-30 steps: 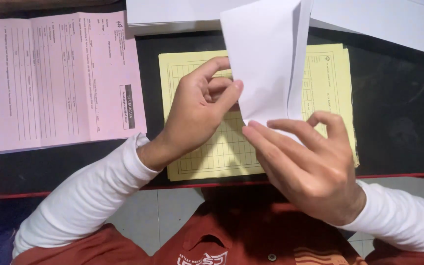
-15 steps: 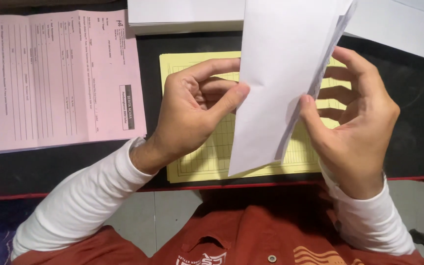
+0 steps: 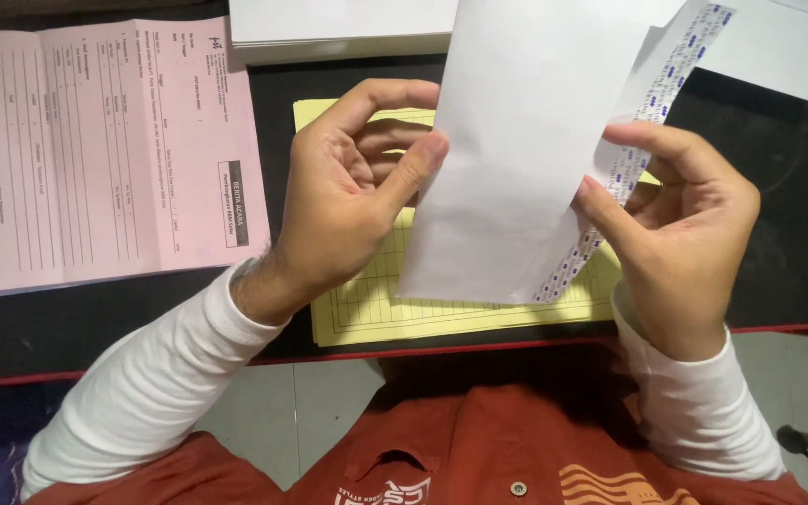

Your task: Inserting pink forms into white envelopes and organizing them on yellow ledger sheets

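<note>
Centre frame, above the yellow forms [image 3: 395,313]: white envelope [image 3: 526,150] held upright, left hand [image 3: 348,201] pinching its left edge with thumb pressed on, right hand [image 3: 680,220] gripping the right edge by the blue-patterned inner flap [image 3: 652,98]. Upper left of frame, pink forms [image 3: 105,150] lying flat on the black desk [image 3: 797,234]. Top edge, stacked white paper [image 3: 339,28].

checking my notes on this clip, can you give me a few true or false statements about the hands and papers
1. Both hands hold the white envelope. True: left hand and right hand pinch its edges.
2. The envelope lies flat on the desk. False: it is lifted above the yellow forms.
3. Pink forms lie to the left. True.
4. The envelope's inner lining is plain red. False: it has a blue pattern.
</note>
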